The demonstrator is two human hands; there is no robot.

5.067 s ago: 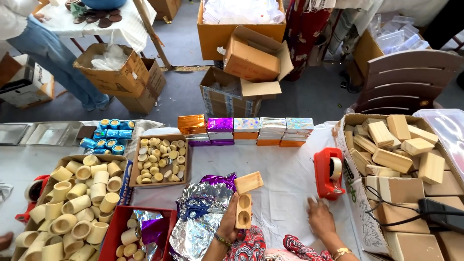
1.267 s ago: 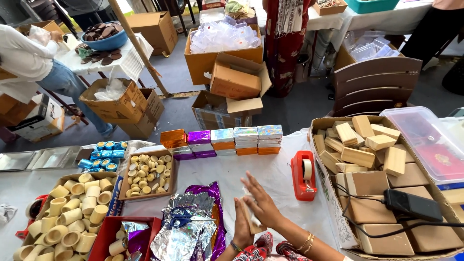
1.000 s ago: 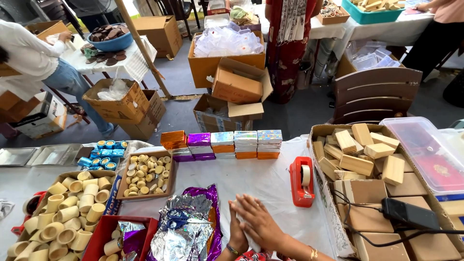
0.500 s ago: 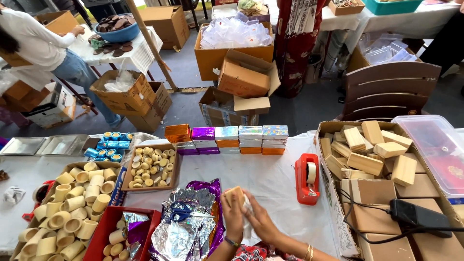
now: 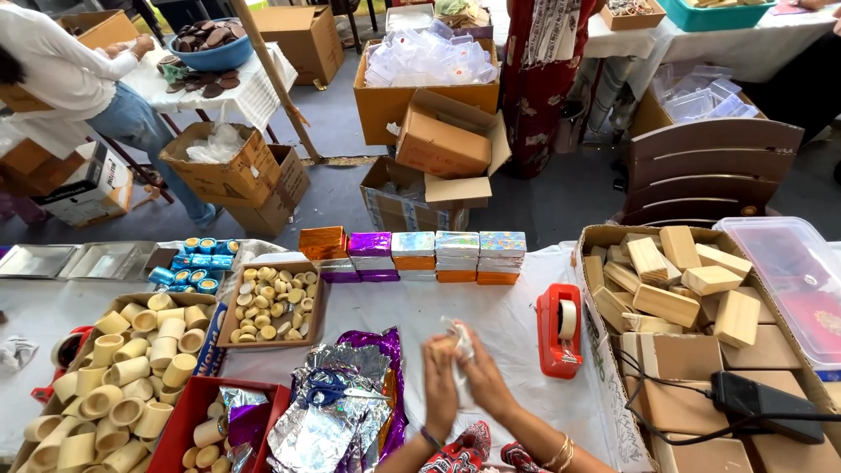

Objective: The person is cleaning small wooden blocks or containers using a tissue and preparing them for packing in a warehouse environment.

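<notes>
Two hands wrapping a small item
The left hand (image 5: 441, 382) and right hand (image 5: 484, 377) both grip a clear-wrapped piece (image 5: 459, 336) above the white surface (image 5: 491, 307), near the red tape dispenser (image 5: 559, 329).

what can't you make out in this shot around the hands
- Head view: the small pale thing between the left hand and right hand is mostly covered by the fingers.
- Scissors lie partly buried in crumpled foil.
- The bottom edge cuts off the red tray.

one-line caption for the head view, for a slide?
Both hands, left hand and right hand, pinch a small clear wrapper over the white table beside a red tape dispenser.
</notes>
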